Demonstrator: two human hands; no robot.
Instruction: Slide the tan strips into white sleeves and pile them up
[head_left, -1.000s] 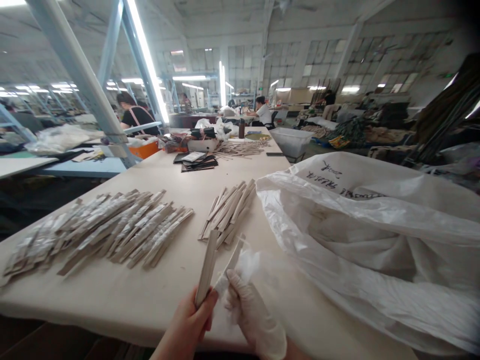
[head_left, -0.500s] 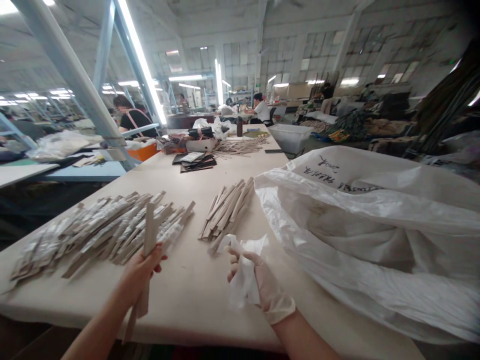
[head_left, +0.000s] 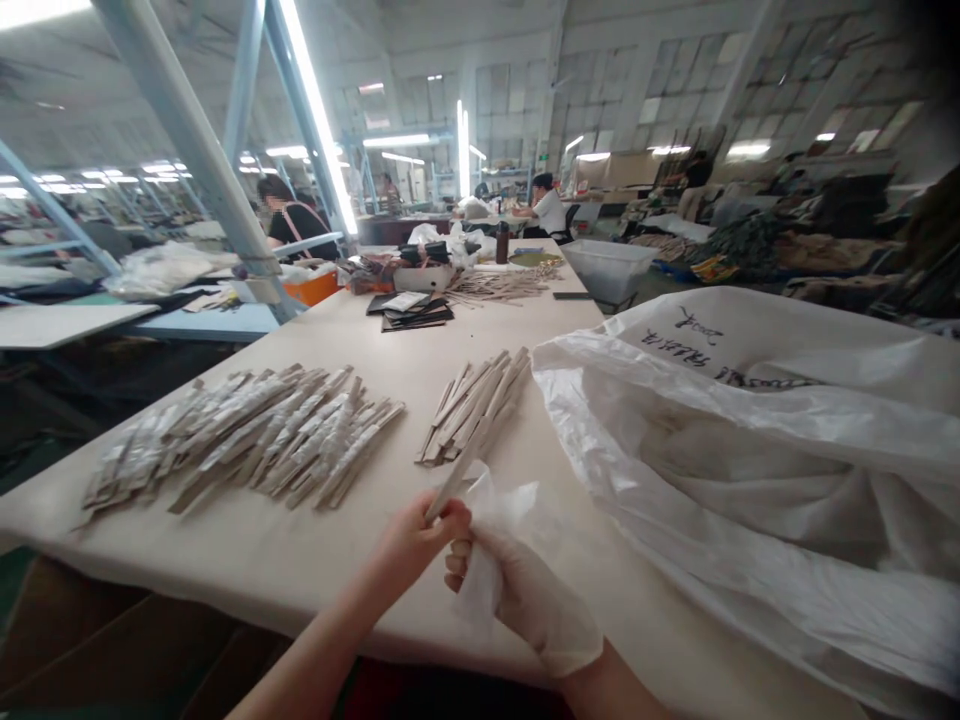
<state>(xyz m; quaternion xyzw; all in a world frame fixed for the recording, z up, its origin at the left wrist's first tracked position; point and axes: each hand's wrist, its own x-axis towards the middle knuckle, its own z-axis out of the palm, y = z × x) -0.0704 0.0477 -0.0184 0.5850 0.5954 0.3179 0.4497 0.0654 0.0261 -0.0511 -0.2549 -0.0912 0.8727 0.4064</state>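
My bare left hand (head_left: pixel 416 545) pinches the near end of a thin beige strip (head_left: pixel 459 472) that reaches up to the small heap of loose strips (head_left: pixel 476 410). My gloved right hand (head_left: pixel 525 595) is closed on a small clear plastic sleeve (head_left: pixel 491 520), right beside the left hand. Left of both hands lies a wide row of strips packed in plastic (head_left: pixel 247 435) on the beige table (head_left: pixel 315 560).
A big white sack with handwriting (head_left: pixel 750 440) covers the table's right side. Dark flat pieces (head_left: pixel 409 312), more strips and a white box lie further along the table. Other people sit at benches at the back and on the left. A slanted steel post (head_left: pixel 202 150) stands at left.
My left hand laid its packed strip on the left row, came back to the middle and took a bare strip from the small heap. My right hand kept hold of the plastic.
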